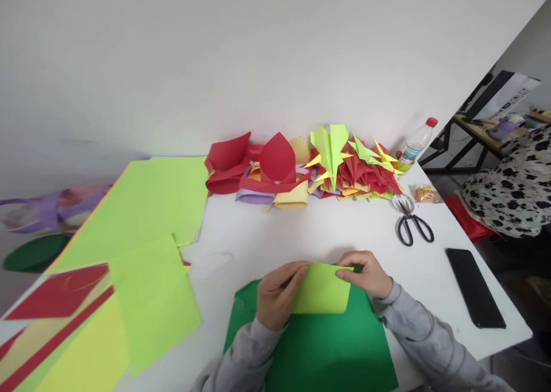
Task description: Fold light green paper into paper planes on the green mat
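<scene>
A piece of lime-green paper (322,291), looking folded over, is held up between both hands. My left hand (278,294) pinches its left side, thumb on the near face. At the upper right corner, my right hand (364,272) grips the edge between thumb and fingers. Beneath them lies a large dark green sheet (331,352), its left corner bent up. Some fingertips of both hands are hidden behind the lime paper.
Lime sheets (159,197) and coloured paper pieces (60,291) cover the table's left. Along the wall sit red paper shapes (278,156) and a pile of folded paper (357,168). Scissors (414,222), a bottle (417,142), a wrapped snack (424,194) and a black phone (473,286) lie right.
</scene>
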`<state>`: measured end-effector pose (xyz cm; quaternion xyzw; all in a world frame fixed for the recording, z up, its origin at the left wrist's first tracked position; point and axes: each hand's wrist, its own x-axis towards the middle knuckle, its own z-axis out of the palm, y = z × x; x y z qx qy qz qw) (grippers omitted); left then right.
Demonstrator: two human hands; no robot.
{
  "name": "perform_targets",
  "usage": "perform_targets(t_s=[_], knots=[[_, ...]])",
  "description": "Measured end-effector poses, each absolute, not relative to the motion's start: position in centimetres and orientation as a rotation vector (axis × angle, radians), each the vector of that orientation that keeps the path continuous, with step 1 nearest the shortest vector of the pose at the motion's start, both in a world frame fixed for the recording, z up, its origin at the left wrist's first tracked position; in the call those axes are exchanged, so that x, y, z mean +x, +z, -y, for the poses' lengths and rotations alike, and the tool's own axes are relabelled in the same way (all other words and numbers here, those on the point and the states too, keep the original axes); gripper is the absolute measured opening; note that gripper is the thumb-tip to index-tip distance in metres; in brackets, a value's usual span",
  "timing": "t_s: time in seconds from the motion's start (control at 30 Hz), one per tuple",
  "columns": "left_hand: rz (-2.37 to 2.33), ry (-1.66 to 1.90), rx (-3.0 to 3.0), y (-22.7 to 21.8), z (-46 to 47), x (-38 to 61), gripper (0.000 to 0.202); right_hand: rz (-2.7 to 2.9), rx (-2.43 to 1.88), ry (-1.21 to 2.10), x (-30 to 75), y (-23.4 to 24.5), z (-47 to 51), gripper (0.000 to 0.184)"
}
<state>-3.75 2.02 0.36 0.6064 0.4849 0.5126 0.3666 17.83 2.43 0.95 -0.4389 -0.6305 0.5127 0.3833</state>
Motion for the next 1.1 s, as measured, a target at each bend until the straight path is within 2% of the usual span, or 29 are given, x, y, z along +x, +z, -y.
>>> perform_targets(t_s=[0.3, 0.7, 1.1], knots=[[-1.287, 1.348, 1.612, 0.0, -1.9, -3.5, 0.019, 1.627, -1.176, 1.211, 17.7, 0.4, -2.5, 0.031], [-0.874, 1.182, 2.03, 1.2, -1.4, -2.5, 0.023, 1.904, -1.071, 0.957, 16.8, 3.0, -1.4, 0.012], [-0.762, 1.192, 2.317, 0.4, -1.4, -2.7, 0.028, 2.027, -0.989, 0.845, 16.8, 2.2, -1.5, 0.01]])
